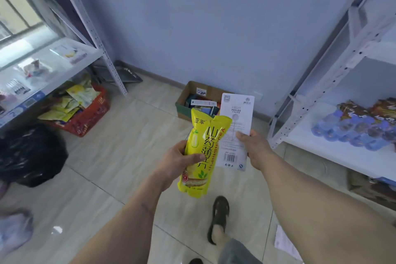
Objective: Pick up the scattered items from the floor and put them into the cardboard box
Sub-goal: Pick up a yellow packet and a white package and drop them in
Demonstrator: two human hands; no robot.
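My left hand (179, 161) grips a yellow snack packet (203, 152) upright, thumb across its front. My right hand (254, 148) pinches a white peeler card (236, 113) by its right edge, just behind the packet. Both are held above the tiled floor in the middle of the view. The cardboard box (188, 94) stands open against the blue wall beyond them, with several packaged items inside. The packet and the card hide part of the box's front and right side.
A white metal shelf rack (111, 66) stands at the left, a red basket (94, 113) of yellow packets and a black bag (30, 154) beneath it. Another white rack (342, 152) with blue bottles is on the right. A white paper (282, 242) lies on the floor near my sandalled foot (220, 216).
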